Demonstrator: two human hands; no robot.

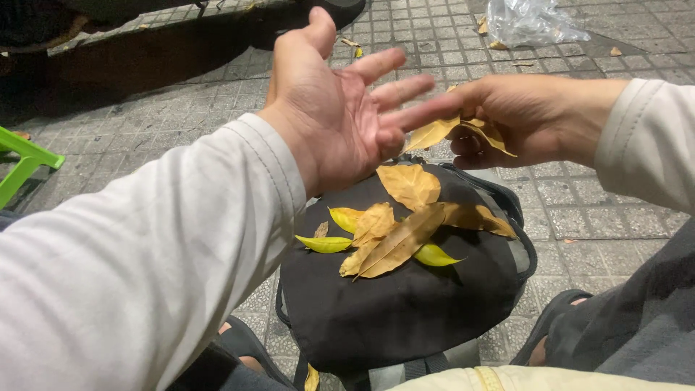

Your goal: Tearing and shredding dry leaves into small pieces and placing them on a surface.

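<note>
left hand [340, 108] open, palm up | right hand [521, 119] pinching yellow leaves [441, 132] | black bag [405, 289] beneath

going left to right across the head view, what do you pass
green plastic stool → white left sleeve → open left hand → right hand pinching dry yellow leaves → white right sleeve

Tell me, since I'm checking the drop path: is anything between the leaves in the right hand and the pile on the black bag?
Nothing visible. The right hand holds its leaves above the pile on the bag; the open left hand sits beside, not underneath.
</note>
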